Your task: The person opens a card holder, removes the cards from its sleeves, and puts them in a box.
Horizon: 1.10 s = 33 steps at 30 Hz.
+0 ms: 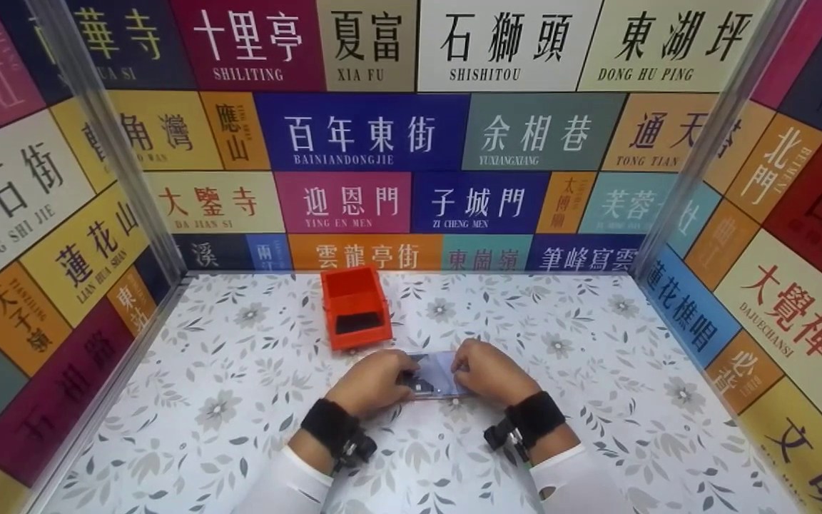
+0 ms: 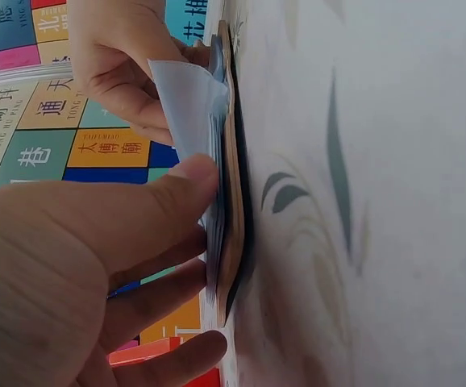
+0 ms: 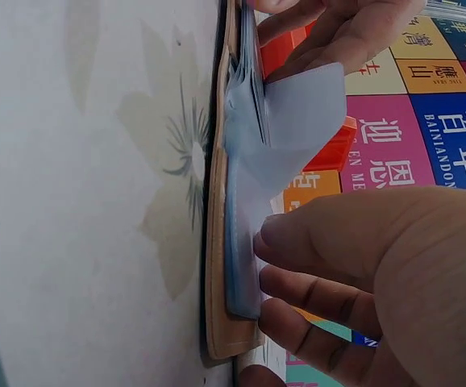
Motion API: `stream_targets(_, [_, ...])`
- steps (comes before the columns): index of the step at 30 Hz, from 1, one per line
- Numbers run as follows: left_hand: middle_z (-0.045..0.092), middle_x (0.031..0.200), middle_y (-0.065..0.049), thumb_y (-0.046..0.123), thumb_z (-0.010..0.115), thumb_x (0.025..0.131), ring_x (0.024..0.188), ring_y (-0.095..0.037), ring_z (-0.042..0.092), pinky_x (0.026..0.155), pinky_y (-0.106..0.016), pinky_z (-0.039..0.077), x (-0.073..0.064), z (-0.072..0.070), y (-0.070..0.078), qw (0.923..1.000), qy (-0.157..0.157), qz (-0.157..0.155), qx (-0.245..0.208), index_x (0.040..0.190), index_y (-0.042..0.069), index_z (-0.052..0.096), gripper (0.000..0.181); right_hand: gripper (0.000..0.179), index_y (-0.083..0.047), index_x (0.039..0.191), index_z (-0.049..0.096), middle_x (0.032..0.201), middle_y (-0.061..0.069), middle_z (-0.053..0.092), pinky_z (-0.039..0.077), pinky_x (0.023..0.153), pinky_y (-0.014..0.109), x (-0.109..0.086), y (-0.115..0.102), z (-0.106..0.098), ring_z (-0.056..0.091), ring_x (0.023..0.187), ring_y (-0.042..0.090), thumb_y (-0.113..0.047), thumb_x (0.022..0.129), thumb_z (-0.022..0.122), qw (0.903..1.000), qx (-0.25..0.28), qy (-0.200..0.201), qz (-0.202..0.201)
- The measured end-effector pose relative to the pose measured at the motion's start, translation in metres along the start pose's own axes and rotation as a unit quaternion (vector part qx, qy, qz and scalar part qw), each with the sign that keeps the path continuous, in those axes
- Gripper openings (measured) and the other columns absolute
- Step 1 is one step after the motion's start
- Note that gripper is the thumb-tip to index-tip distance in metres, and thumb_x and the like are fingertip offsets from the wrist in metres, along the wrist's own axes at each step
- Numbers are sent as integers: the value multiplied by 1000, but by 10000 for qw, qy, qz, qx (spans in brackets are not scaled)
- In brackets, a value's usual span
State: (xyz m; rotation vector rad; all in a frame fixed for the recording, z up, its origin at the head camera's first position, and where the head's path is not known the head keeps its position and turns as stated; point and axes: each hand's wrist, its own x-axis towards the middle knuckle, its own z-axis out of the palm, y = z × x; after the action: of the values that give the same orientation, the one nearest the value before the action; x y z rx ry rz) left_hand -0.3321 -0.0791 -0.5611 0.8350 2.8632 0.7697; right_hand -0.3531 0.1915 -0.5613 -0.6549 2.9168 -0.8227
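Note:
A card holder (image 1: pixel 436 378) with a brown cover (image 3: pixel 218 322) and a stack of clear plastic sleeves lies spread open on the table between both hands. My left hand (image 1: pixel 372 383) holds its left side, the thumb on the stacked sleeves and fingers along the edge. At the right side, my right hand (image 1: pixel 493 375) grips the sleeves with bent fingers, thumb tip on the plastic. One loose sleeve (image 3: pixel 309 113) stands up at a slant between the hands. Dark printing shows under the plastic near the left fingers in the head view.
An orange-red bin (image 1: pixel 354 285) with a black piece (image 1: pixel 358 323) inside stands behind the left hand. The table (image 1: pixel 240 442) has a floral cover. Panels with coloured name signs (image 1: pixel 361 132) enclose the back and both sides.

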Motion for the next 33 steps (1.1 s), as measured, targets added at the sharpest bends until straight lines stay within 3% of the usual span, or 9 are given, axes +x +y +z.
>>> stream_targets(4, [84, 116, -1, 18, 91, 92, 106, -19, 74, 104, -44, 61, 1, 1, 0, 9999, 90, 90, 52, 127, 15, 85, 36, 7, -10, 101, 85, 106, 4, 79, 63, 98, 47, 0, -11, -1, 74, 101, 23, -11, 95, 81, 9998, 28, 159, 87])
stream_targets(8, [83, 105, -2, 16, 92, 90, 95, -17, 70, 96, -42, 61, 3, 3, 1, 9995, 209, 224, 87, 117, 15, 86, 27, 15, -8, 104, 84, 105, 6, 79, 63, 89, 43, 0, -27, 0, 74, 93, 21, -22, 99, 86, 9991, 195, 279, -254])
stream_targets(11, [83, 98, -4, 14, 92, 89, 87, -16, 66, 88, -40, 59, 3, 3, 2, 9987, 339, 374, 97, 108, 14, 86, 20, 25, -6, 106, 84, 104, 7, 79, 62, 83, 38, -1, -37, 4, 73, 90, 21, -28, 96, 91, 9972, 243, 273, -646])
stream_targets(14, [81, 93, -3, 14, 92, 90, 83, -15, 64, 83, -37, 57, 3, 3, 4, 9982, 418, 431, 65, 104, 14, 86, 16, 34, -6, 106, 84, 105, 8, 79, 62, 84, 39, -3, -44, 8, 74, 92, 23, -32, 89, 97, 9966, 111, 268, -765])
stream_targets(20, [78, 90, 4, 15, 93, 90, 83, -13, 64, 83, -35, 56, 2, 3, 7, 9986, 368, 374, -59, 105, 16, 87, 17, 34, -8, 108, 83, 108, 6, 80, 64, 91, 46, -5, -43, 13, 76, 96, 26, -21, 81, 98, 9987, -220, 192, -429])
stream_targets(24, [78, 89, 4, 13, 94, 87, 82, -13, 64, 82, -35, 56, 2, 2, 6, 9985, 417, 345, -13, 103, 16, 87, 17, 27, -9, 106, 83, 104, 5, 80, 64, 87, 45, -4, -42, 12, 74, 90, 24, -15, 81, 92, 9987, -319, 213, -333])
stream_targets(29, [77, 87, 4, 15, 96, 84, 79, -13, 63, 80, -35, 56, 2, 3, 5, 9982, 441, 355, 203, 97, 15, 86, 17, 13, -8, 103, 84, 93, 3, 78, 61, 80, 42, 0, -40, 8, 68, 80, 18, -10, 90, 84, 9981, -345, 508, -111])
stream_targets(33, [74, 87, 6, 16, 97, 83, 79, -12, 61, 78, -35, 55, 2, 2, 5, 9978, 409, 344, 389, 94, 16, 84, 16, 23, -2, 113, 82, 82, 3, 75, 60, 75, 42, 4, -33, 4, 65, 74, 17, -2, 90, 82, 9948, -257, 934, 314])
